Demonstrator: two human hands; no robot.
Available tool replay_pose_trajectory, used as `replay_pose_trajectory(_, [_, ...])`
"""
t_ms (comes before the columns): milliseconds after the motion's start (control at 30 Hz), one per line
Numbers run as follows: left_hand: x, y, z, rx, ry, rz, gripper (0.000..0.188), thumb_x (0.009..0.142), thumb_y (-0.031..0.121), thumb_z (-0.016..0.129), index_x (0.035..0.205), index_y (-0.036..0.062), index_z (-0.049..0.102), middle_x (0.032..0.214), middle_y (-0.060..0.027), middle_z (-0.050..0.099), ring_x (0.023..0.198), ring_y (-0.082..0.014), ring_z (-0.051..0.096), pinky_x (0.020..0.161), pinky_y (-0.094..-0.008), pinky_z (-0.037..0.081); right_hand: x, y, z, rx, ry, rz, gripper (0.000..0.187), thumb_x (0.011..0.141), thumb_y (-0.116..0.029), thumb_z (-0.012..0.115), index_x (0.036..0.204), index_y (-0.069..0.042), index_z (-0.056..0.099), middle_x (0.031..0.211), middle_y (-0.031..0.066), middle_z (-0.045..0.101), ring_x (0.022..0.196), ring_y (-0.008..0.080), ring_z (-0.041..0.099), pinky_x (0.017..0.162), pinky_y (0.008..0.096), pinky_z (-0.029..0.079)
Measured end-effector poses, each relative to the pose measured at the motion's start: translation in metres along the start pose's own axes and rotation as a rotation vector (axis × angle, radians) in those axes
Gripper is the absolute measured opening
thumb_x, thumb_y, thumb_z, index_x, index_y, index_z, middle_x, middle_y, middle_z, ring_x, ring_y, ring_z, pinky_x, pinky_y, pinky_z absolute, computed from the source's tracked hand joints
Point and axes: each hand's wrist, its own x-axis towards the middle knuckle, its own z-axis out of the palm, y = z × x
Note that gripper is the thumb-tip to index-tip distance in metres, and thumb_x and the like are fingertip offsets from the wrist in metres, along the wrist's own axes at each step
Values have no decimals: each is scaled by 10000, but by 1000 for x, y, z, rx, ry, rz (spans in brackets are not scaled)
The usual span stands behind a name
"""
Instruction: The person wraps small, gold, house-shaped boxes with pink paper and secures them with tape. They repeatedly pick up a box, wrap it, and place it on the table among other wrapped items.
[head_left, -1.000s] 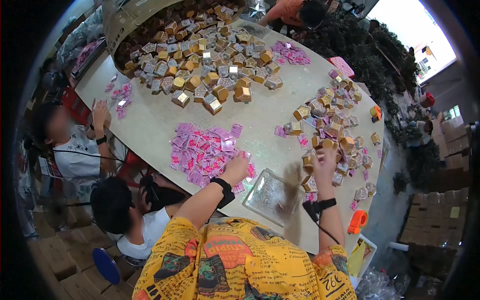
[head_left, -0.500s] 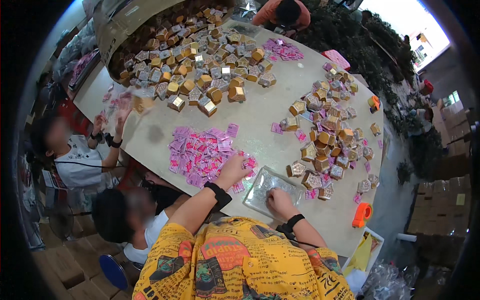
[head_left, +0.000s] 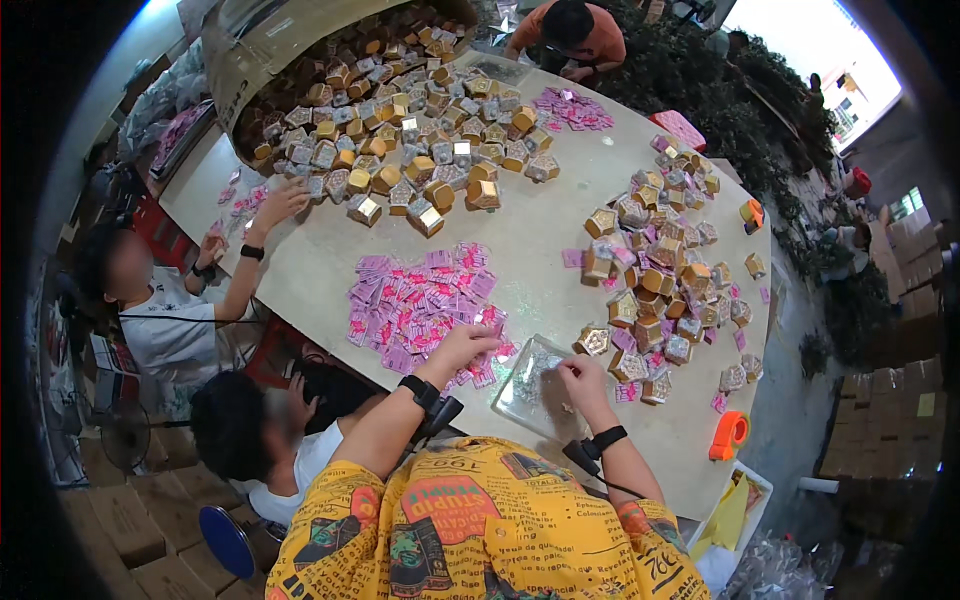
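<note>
The left hand, half-curled, has flat pink pieces just beside it, probably light, best edge-pinched; the right hand bunches over a tray; holds unclear.

**Daylight Reaches Crowded Workroom**

Bright light pours through a large opening at upper right, with a smaller window below it. Dark greenery lines the grey floor beyond a pale tabletop. Cardboard cartons stand stacked at right; at left are a red chair, brown boxes and a round blue seat.
</note>
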Motion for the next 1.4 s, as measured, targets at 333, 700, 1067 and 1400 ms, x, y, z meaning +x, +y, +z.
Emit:
replay_pose_trajectory(333, [-17, 10, 7, -371, -303, 69, 410, 886, 78, 595, 1285, 23, 516, 993, -22, 639, 774, -58, 574, 644, -192, 457, 23, -70, 5, 1189, -18, 612, 155, 886, -123, 650, 1008, -29, 626, 766, -11, 586, 593, 72, 532, 469, 205, 410])
replay_pose_trajectory(700, [-34, 33, 11, -244, -364, 53, 245, 934, 154, 543, 1132, 27, 609, 884, -10, 639, 670, -59, 551, 585, -205, 445, 38, -82, 17, 1016, -97, 483, 132, 880, -139, 665, 961, -37, 639, 653, -35, 537, 527, 48, 477, 452, 192, 368])
replay_pose_trajectory(1067, [-25, 29, 17, -133, -249, 4, 319, 986, 268, 478, 1004, 6, 660, 870, -50, 663, 747, -104, 600, 668, -245, 478, 29, -82, 18, 1236, -168, 627, 105, 895, -127, 622, 939, -34, 606, 614, -38, 470, 496, 59, 425, 436, 212, 333])
replay_pose_trajectory(1400, [-28, 39, 20, -163, -231, -11, 316, 988, 247, 461, 971, -10, 644, 846, -80, 667, 673, -136, 632, 629, -246, 517, 25, -87, 23, 919, 62, 443, 92, 829, -130, 700, 843, -44, 670, 598, -42, 514, 490, 47, 426, 446, 210, 328])
